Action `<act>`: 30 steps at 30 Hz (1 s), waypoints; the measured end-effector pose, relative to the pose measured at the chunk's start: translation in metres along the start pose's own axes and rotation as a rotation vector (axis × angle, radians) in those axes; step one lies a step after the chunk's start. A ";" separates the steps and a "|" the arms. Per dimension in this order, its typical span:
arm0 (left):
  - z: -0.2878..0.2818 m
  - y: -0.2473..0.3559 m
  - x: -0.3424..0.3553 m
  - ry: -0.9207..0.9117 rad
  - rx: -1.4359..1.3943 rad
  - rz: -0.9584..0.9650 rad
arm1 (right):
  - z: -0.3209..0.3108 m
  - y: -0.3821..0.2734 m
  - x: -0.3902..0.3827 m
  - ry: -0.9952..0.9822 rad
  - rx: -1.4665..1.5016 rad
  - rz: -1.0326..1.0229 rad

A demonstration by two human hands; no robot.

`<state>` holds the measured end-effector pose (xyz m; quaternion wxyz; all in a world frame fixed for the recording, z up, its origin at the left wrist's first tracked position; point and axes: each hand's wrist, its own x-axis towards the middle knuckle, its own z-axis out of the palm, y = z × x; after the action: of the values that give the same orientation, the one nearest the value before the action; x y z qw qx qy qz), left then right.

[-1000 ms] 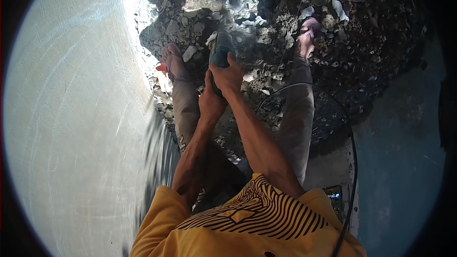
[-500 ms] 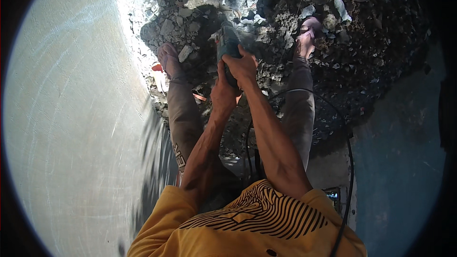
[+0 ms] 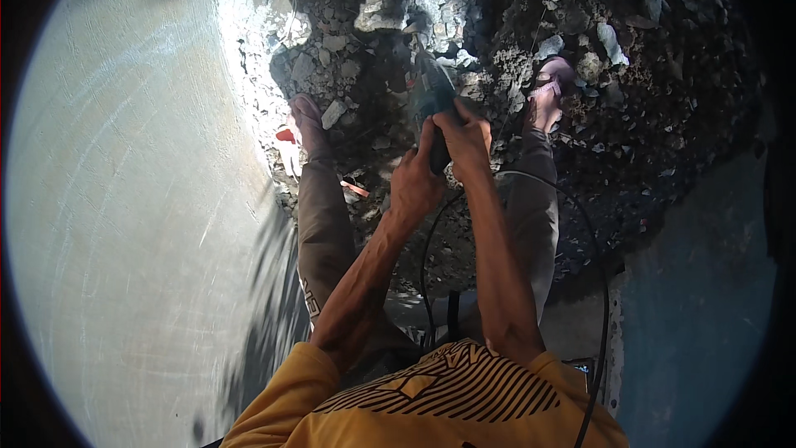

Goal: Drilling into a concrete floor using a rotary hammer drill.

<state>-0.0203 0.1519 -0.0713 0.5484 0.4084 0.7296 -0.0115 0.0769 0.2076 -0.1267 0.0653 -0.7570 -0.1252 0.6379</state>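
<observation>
The dark, teal-bodied corded power tool (image 3: 433, 108) is gripped by both hands, the left hand (image 3: 413, 187) wrapped low on its handle and the right hand (image 3: 466, 139) closed just above. Since a second ago the arms have been stretched further out, so the tool's tip is now pressed into the grey broken concrete rubble (image 3: 398, 41) just beyond the hands, and the breaking work is judged to be under way.

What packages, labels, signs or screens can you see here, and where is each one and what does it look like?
No packages or signs show.
Screen-like panel: small, dark and rectangular, at the lower right by the yellow shirt and the black cable; too small to tell more.
Lettering: pale print running down the left trouser leg, near the knee.
Elsewhere both hands, left hand and right hand, grip a dark power tool over rubble.
</observation>
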 end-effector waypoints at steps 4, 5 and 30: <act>-0.006 0.027 -0.051 0.000 -0.006 0.021 | -0.030 0.000 -0.057 -0.020 0.075 -0.003; -0.006 0.034 -0.059 -0.003 0.022 0.022 | -0.034 0.003 -0.063 -0.016 0.082 -0.010; -0.017 0.019 -0.082 0.132 -0.056 -0.110 | -0.001 -0.009 -0.096 -0.172 0.043 -0.019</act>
<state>-0.0167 0.1249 0.0098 0.5090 0.3522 0.7854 0.0059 0.0622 0.1903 -0.0334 0.0764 -0.6966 -0.1238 0.7026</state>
